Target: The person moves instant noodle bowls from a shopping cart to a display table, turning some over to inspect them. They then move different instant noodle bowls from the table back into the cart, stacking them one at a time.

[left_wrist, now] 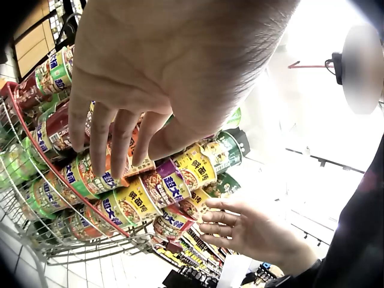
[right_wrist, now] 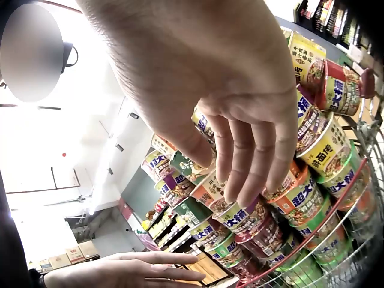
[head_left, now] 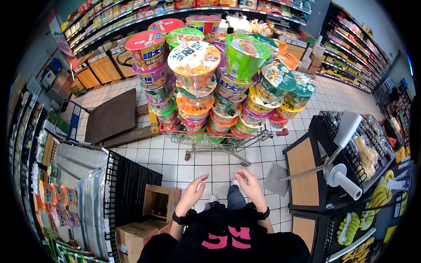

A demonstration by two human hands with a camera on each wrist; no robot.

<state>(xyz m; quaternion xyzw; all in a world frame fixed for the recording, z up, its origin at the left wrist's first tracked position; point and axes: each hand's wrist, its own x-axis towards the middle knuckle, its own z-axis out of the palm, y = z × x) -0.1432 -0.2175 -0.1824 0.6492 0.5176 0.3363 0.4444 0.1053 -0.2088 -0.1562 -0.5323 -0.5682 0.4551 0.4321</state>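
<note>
Tubs of instant noodles point(head_left: 194, 57) in several colours stand stacked high in a shopping cart point(head_left: 197, 136) with a red rim. Between the body and the cart, my left hand point(head_left: 193, 193) hangs in the air with fingers loosely extended, holding nothing. My right hand point(head_left: 251, 187) is level with it, a gap apart, its fingers relaxed and slightly bent. In the left wrist view the left hand point(left_wrist: 162, 72) is in front of the tubs point(left_wrist: 138, 201); in the right wrist view the right hand point(right_wrist: 210, 90) shows relaxed fingers before the tubs point(right_wrist: 300, 192). Neither hand visibly touches a tub.
A dark flat board point(head_left: 111, 116) lies behind left of the cart. Cardboard boxes point(head_left: 139, 236) and a black crate stack point(head_left: 131, 175) are at the left. At the right are a wrap roll point(head_left: 344, 182), a wooden-fronted stand point(head_left: 302, 171) and bananas point(head_left: 379, 197).
</note>
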